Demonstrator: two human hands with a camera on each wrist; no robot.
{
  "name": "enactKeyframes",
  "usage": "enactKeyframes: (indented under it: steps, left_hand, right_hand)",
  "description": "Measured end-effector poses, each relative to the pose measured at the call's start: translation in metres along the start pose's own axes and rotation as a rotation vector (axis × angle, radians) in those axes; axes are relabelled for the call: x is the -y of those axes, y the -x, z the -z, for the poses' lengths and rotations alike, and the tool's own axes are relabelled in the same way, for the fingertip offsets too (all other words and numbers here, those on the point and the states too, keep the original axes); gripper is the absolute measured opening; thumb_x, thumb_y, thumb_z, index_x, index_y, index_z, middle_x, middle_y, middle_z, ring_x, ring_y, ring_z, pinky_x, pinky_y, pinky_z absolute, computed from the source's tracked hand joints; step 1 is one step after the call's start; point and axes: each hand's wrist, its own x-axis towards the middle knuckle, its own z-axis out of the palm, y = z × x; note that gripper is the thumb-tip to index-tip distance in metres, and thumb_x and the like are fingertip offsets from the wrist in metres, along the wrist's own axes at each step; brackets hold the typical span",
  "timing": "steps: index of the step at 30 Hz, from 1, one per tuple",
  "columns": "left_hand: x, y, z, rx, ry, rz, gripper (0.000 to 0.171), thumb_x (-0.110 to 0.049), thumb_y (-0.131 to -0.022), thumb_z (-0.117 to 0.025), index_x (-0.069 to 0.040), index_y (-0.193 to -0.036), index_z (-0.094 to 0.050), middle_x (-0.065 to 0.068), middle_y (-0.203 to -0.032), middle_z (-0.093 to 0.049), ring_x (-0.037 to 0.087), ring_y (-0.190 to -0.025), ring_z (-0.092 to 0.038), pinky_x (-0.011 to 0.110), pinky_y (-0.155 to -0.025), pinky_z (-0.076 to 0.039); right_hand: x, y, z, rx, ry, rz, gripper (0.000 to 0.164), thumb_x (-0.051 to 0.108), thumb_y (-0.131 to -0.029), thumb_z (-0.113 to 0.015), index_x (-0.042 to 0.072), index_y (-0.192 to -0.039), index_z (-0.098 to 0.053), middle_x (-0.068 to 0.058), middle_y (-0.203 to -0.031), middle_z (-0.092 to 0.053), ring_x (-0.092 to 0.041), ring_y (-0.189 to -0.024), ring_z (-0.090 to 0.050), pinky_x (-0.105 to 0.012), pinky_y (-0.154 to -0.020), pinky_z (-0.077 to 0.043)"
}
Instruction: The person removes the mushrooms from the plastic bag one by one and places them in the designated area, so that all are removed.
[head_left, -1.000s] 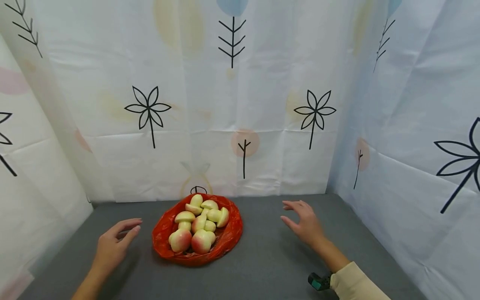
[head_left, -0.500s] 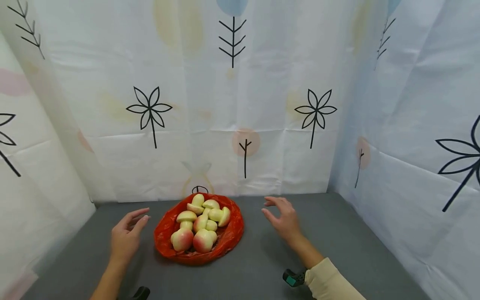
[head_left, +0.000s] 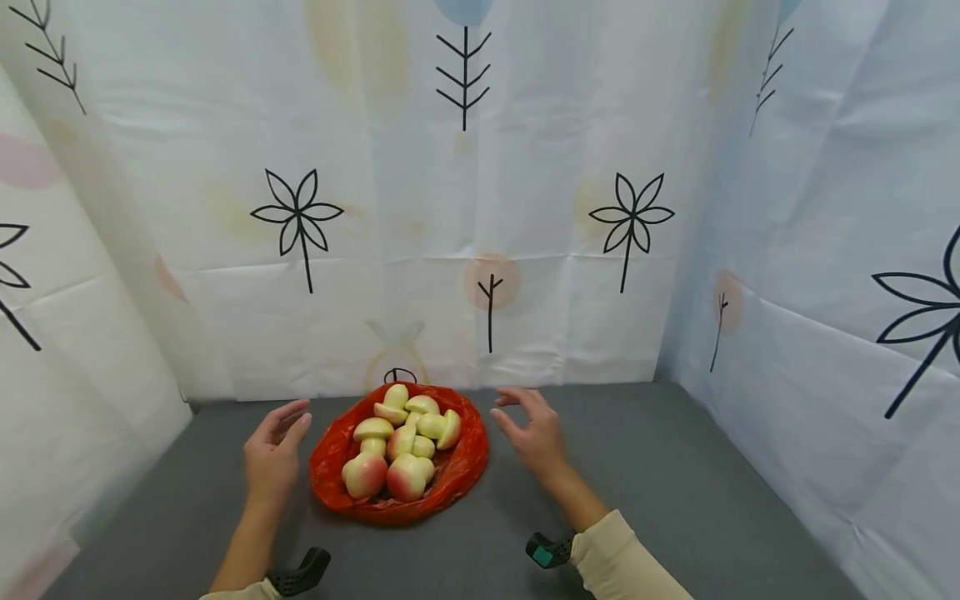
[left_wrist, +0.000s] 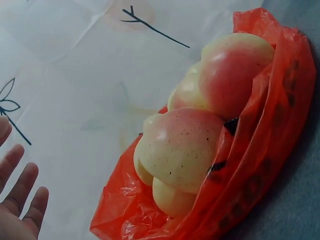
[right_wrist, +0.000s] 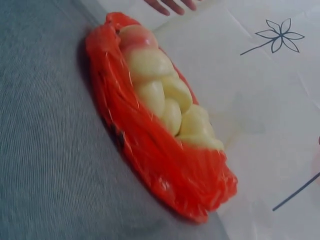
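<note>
A red plastic bag with its rim rolled down sits on the grey table, holding several mushrooms with pale stems and cream-to-pink caps. My left hand is just left of the bag, fingers relaxed, holding nothing. On the other side, my right hand hovers close to the bag's right rim, thumb and fingers apart with nothing between them. In the left wrist view, the spread fingers show beside the bag. The right wrist view shows the bag and fingertips at the top edge.
The grey table reaches back to a white patterned curtain, right behind the bag. More curtain hangs along the right side and on the left. A dark wrist device is on the left wrist, another on the right.
Both hands have moved inward toward the bag, the left hand to the right and the right hand to the left. The bag and mushrooms have stayed in place.
</note>
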Motion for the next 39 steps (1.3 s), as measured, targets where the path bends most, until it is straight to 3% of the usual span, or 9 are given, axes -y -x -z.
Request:
enactKeyframes:
  steps: [4, 11, 15, 19, 26, 29, 34, 39]
  left_hand:
    - [0.003, 0.001, -0.001, 0.028, -0.054, 0.036, 0.034, -0.025, -0.098, -0.061, -0.009, -0.128, -0.062, 0.009, -0.126, -0.06, 0.012, -0.111, -0.054, 0.016, -0.091, -0.043]
    - [0.016, 0.004, -0.004, 0.168, -0.052, 0.015, 0.038, -0.015, -0.095, -0.064, 0.0, -0.13, -0.057, 0.015, -0.142, -0.046, 0.03, -0.13, -0.04, 0.052, -0.107, -0.032]
    - [0.024, 0.003, -0.004, 0.199, -0.043, -0.013, 0.039, -0.011, -0.093, -0.065, 0.002, -0.129, -0.057, 0.019, -0.145, -0.041, 0.033, -0.135, -0.034, 0.056, -0.107, -0.028]
    - [0.03, 0.0, -0.001, 0.249, -0.061, 0.009, 0.044, -0.013, -0.093, -0.066, 0.0, -0.134, -0.053, 0.02, -0.15, -0.035, 0.037, -0.137, -0.03, 0.057, -0.108, -0.026]
    - [0.038, -0.004, 0.006, 0.361, -0.09, 0.066, 0.056, -0.017, -0.094, -0.066, -0.002, -0.143, -0.043, 0.022, -0.156, -0.021, 0.044, -0.139, -0.023, 0.06, -0.109, -0.022]
    - [0.04, -0.005, 0.007, 0.416, -0.088, 0.124, 0.062, -0.02, -0.094, -0.066, -0.005, -0.147, -0.037, 0.022, -0.157, -0.019, 0.043, -0.14, -0.021, 0.059, -0.109, -0.024]
    - [0.04, -0.002, 0.008, 0.531, -0.036, 0.277, 0.074, -0.024, -0.094, -0.066, -0.011, -0.154, -0.024, 0.026, -0.153, -0.026, 0.042, -0.135, -0.034, 0.055, -0.104, -0.036]
    - [0.044, -0.002, 0.007, 0.578, -0.026, 0.338, 0.08, -0.026, -0.093, -0.067, -0.013, -0.155, -0.018, 0.025, -0.153, -0.026, 0.04, -0.131, -0.038, 0.051, -0.103, -0.039]
  right_hand:
    - [0.005, 0.0, -0.014, -0.022, -0.048, -0.025, 0.03, 0.01, -0.079, -0.08, 0.006, -0.107, -0.07, -0.004, -0.092, -0.072, -0.023, -0.092, -0.063, -0.041, -0.08, -0.051]
    - [0.009, 0.006, -0.026, -0.025, -0.101, -0.086, 0.03, 0.009, -0.08, -0.079, 0.007, -0.109, -0.07, -0.003, -0.098, -0.071, -0.022, -0.096, -0.061, -0.045, -0.082, -0.051]
    - [0.01, 0.009, -0.029, -0.003, -0.098, -0.11, 0.032, 0.012, -0.081, -0.079, 0.006, -0.112, -0.069, -0.005, -0.106, -0.07, -0.024, -0.1, -0.062, -0.045, -0.086, -0.05]
    - [0.011, 0.014, -0.033, 0.036, -0.096, -0.134, 0.036, 0.014, -0.081, -0.079, 0.005, -0.115, -0.068, -0.007, -0.112, -0.068, -0.025, -0.104, -0.061, -0.044, -0.089, -0.05]
    - [0.016, 0.025, -0.042, 0.221, -0.122, -0.22, 0.054, 0.019, -0.083, -0.078, 0.01, -0.132, -0.058, -0.009, -0.131, -0.058, -0.029, -0.121, -0.052, -0.051, -0.097, -0.044]
    - [0.018, 0.029, -0.047, 0.324, -0.11, -0.244, 0.065, 0.026, -0.085, -0.075, 0.013, -0.143, -0.048, -0.009, -0.142, -0.05, -0.031, -0.129, -0.044, -0.055, -0.101, -0.039]
    - [0.018, 0.036, -0.052, 0.503, -0.07, -0.223, 0.077, 0.032, -0.086, -0.07, 0.011, -0.151, -0.035, -0.013, -0.153, -0.036, -0.038, -0.138, -0.03, -0.062, -0.107, -0.025]
    - [0.022, 0.04, -0.056, 0.63, -0.049, -0.192, 0.078, 0.035, -0.088, -0.068, 0.009, -0.152, -0.032, -0.015, -0.156, -0.029, -0.043, -0.141, -0.021, -0.069, -0.106, -0.015]
